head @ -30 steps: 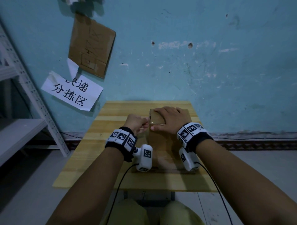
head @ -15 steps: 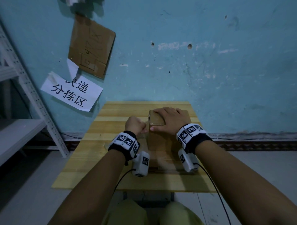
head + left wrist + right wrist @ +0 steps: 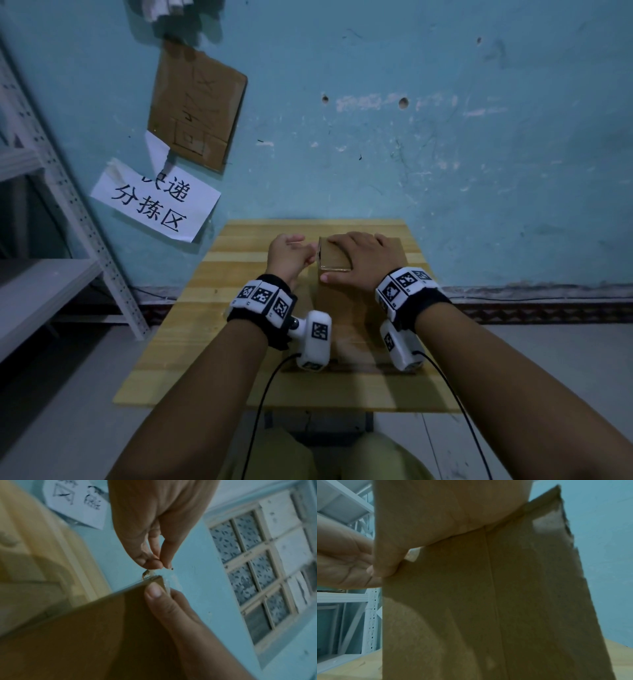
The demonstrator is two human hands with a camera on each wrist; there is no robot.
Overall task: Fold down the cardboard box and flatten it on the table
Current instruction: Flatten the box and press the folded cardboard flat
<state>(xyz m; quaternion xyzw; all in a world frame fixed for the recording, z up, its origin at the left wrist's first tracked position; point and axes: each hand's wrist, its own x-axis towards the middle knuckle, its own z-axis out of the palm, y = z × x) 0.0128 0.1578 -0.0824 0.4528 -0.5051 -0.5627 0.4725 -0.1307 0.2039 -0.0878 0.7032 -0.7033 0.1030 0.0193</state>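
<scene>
Wooden table (image 3: pixel 239 308): my right hand (image 3: pixel 363 262) flat on cardboard box (image 3: pixel 334 258); left hand (image 3: pixel 289 255) pinching clear tape (image 3: pixel 161 573) at its corner.

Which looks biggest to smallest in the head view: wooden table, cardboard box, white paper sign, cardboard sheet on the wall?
1. wooden table
2. cardboard sheet on the wall
3. white paper sign and cardboard box look similar; hands hide part of the box.
</scene>
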